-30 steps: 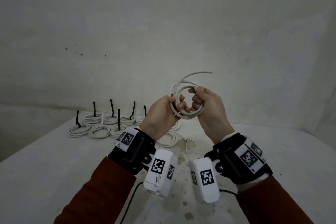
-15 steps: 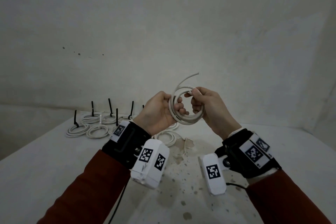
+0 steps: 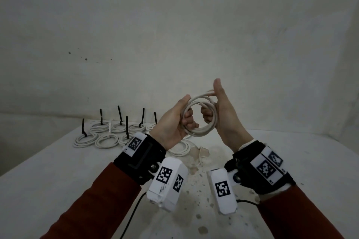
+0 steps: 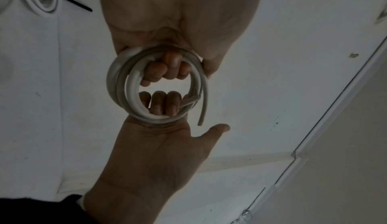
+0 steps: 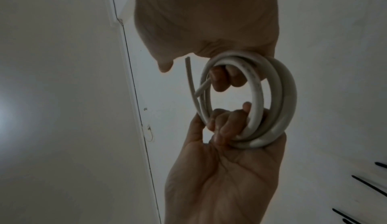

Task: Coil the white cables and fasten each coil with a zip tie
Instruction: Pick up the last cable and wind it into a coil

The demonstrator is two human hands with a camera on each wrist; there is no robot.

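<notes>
The white cable [image 3: 201, 117] is wound into a round coil of several loops, held up in the air above the table [image 3: 48, 176] between both hands, its open ring facing the person and standing roughly upright. One loose end [image 4: 202, 111] sticks out past the coil's rim toward the right thumb, and a second end lies across the inside of the ring. The left hand [image 3: 172, 126] grips the coil's left side with its fingers curled through the ring; the right hand [image 3: 225, 116] grips the right side with its fingers hooked through the ring too and its thumb standing straight up, clear of the cable. A second ago a long tail arced well above the coil; now it is drawn in close against the loops, and the right thumb has lifted. Left of the coil and farther back on the table lie finished coils [image 3: 105, 134], each with a black zip tie [image 3: 119, 115] sticking up.
</notes>
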